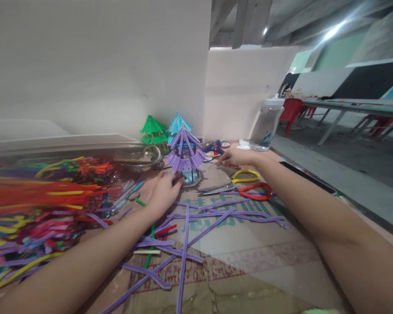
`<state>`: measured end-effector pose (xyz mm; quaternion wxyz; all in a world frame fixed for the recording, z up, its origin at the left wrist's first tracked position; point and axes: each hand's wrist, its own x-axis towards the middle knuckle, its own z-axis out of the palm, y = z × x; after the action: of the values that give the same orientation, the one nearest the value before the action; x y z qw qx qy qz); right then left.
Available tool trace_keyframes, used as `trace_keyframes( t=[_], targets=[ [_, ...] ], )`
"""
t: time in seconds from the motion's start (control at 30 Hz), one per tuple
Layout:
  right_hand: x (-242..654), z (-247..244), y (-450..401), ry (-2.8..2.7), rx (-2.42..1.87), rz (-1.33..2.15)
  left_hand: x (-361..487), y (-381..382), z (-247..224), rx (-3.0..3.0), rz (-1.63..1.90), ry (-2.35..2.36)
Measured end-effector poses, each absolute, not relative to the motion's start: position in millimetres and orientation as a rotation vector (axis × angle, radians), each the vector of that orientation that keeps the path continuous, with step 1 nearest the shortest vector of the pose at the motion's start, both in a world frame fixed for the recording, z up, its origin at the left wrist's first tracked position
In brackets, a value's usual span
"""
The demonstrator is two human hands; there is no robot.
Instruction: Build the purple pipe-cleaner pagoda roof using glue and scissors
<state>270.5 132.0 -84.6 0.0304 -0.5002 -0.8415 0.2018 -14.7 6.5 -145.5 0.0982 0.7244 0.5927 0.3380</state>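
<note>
A small purple model pagoda, with two tiers of pipe-cleaner roofing, stands upright on the cardboard. My left hand is closed at the left side of its base. Further right, my right hand reaches beside a dark blue glue gun. Its fingers curl downward together, and whatever they hold is hidden. Between my forearms lie scissors with one yellow and one red handle. Purple pipe cleaners are scattered across the cardboard in front of the pagoda.
Green and light blue model pagodas stand behind, near the wall. Bundles of coloured pipe cleaners fill the left side. At the back right stands a clear water bottle; a dark phone-like slab lies along the right edge.
</note>
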Motion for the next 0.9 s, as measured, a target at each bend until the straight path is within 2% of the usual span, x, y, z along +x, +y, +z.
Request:
trace_keyframes(
  t=[0.3, 0.5, 0.73, 0.9],
  targets=[
    [263.0, -87.2, 126.9, -2.657, -1.479, 0.482, -20.4, 9.2, -143.0, 2.106, 1.004, 1.859],
    [257.2, -100.3, 130.9, -2.632, -1.414, 0.532, -21.7, 12.9, -148.0, 2.126, 1.01, 1.768],
    [256.2, -92.9, 123.3, -2.552, -1.245, 0.739, -22.9, 13.9, -149.9, 2.106, 1.031, 1.749],
    [255.0, -92.8, 116.3, -2.435, -1.068, 1.151, -23.7, 17.4, -153.3, 2.101, 1.034, 1.721]
  ],
)
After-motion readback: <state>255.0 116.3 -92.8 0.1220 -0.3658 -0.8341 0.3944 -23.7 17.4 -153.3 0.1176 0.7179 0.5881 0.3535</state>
